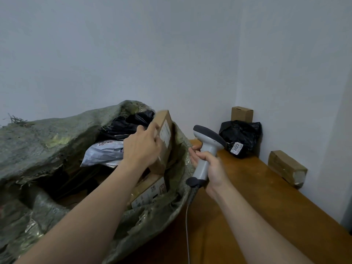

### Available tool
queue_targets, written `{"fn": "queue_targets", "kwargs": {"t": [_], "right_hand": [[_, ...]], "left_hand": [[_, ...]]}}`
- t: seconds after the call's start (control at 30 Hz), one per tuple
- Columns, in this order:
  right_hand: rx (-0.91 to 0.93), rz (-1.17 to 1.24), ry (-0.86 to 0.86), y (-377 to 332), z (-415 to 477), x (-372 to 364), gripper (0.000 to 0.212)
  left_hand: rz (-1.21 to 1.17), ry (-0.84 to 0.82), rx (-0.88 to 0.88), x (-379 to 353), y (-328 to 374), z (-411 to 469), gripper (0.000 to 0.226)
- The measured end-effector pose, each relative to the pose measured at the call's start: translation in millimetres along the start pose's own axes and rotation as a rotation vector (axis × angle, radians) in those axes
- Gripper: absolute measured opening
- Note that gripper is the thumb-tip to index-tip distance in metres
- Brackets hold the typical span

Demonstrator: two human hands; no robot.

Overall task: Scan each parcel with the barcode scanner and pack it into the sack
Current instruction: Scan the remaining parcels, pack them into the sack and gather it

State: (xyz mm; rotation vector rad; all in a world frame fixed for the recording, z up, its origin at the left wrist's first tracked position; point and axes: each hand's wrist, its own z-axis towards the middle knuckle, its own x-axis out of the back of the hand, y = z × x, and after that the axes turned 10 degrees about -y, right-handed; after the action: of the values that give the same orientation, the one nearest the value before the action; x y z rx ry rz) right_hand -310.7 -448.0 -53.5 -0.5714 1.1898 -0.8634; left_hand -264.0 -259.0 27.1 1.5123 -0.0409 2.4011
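A pale grey wall [171,44] fills the upper half of the view and meets a second wall in a corner on the right. Below it on the left slumps a big green woven sack [47,141], frayed at the rim, with its mouth gaping toward the person. To its right runs a brown wooden table [257,206]. Inside the sack lie a crumpled black plastic bag [129,123], a white-grey poly mailer [106,152] and, lower down, a cardboard carton with a white printed label [150,193]. The left hand [142,149] reaches into the sack's mouth with its fingers curled round the upper edge of a flat brown cardboard box [164,161]. This box stands on end, tilted slightly, just inside the sack's right rim and above the labelled carton. A narrow white shipping label with small dark print runs down its facing side; the print is too blurred to read. In the table's far corner a black plastic-wrapped parcel [240,136] sits against a small upright brown box [242,113]. Further right, a taped brown parcel [286,167] rests at the table's edge by the wall. The right hand [211,168] grips the handle of the barcode scanner [206,147] over the table, just beside the sack, fingers wrapped fully round it. The scanner is light grey with a dark top and a dark foot, and its head leans toward the black parcel. A thin cable [187,225] hangs from the foot. A small white sticker reading 2023 [236,147] sits on the black parcel.
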Motion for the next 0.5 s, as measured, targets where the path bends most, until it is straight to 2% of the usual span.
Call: {"fn": "queue_targets", "kwargs": {"t": [0.2, 0.3, 0.5], "right_hand": [[0.021, -0.005, -0.031, 0.0, -1.3, -2.3, 0.011], [0.017, -0.032, -0.039, 1.3, -0.5, -3.1, 0.022], [0.021, -0.073, -0.036, -0.3, -0.1, -2.8, 0.026]], "left_hand": [[-0.047, 0.020, 0.056, -15.1, 2.1, 1.4, 0.036], [-0.056, 0.018, 0.074, -22.3, 4.7, 1.2, 0.044], [-0.024, -0.177, 0.099, -29.0, 2.7, -1.8, 0.044]]}}
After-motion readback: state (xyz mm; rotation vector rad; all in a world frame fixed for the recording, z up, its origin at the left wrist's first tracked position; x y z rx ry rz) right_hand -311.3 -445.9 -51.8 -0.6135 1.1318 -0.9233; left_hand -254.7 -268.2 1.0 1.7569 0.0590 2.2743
